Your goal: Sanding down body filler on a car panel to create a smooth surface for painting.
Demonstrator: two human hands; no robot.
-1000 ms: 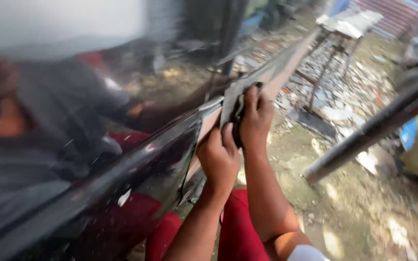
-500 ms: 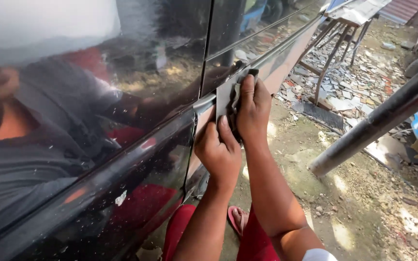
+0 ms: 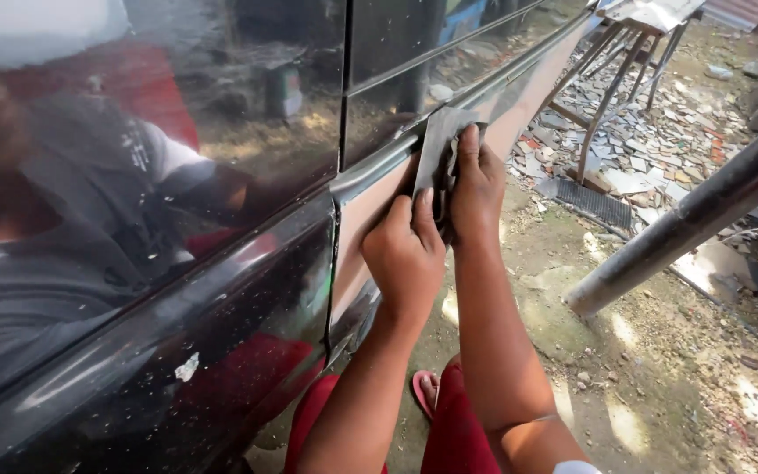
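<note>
- Left hand point(image 3: 404, 254) pressed flat against the pale sanded strip point(image 3: 366, 224) on the glossy black car door panel point(image 3: 221, 333), fingers stretched upward and close together, fingertips on the lower edge of the folded sheet of grey sandpaper point(image 3: 438, 149).
- Right hand point(image 3: 477, 186) just beside the left and a little higher, fingers curled over the sandpaper sheet and pinning it to the panel; not clenched into a fist, palm toward the bodywork.
- Sandpaper lying on the ridge where the pale strip meets the dark upper part of the door, partly covered by the right fingers, its upper corner free above them.
- Both bare forearms rising from the bottom of the view, near each other, the right one nearer to the open ground.
- Vertical door gap point(image 3: 337, 219) just to the left of the hands, dividing the dark panels.
- Reflection of a person in a grey shirt on the shiny dark surface at left.
- Red trousers point(image 3: 449, 430) and a pink sandal point(image 3: 425, 386) low in the view, on bare dirt ground point(image 3: 642, 369).
- Thick dark metal pole point(image 3: 686, 219) slanting across the right side, well apart from the hands.
- Broken tile rubble point(image 3: 651, 149) and a metal-legged stand point(image 3: 625, 61) farther back, beyond the car's side.
</note>
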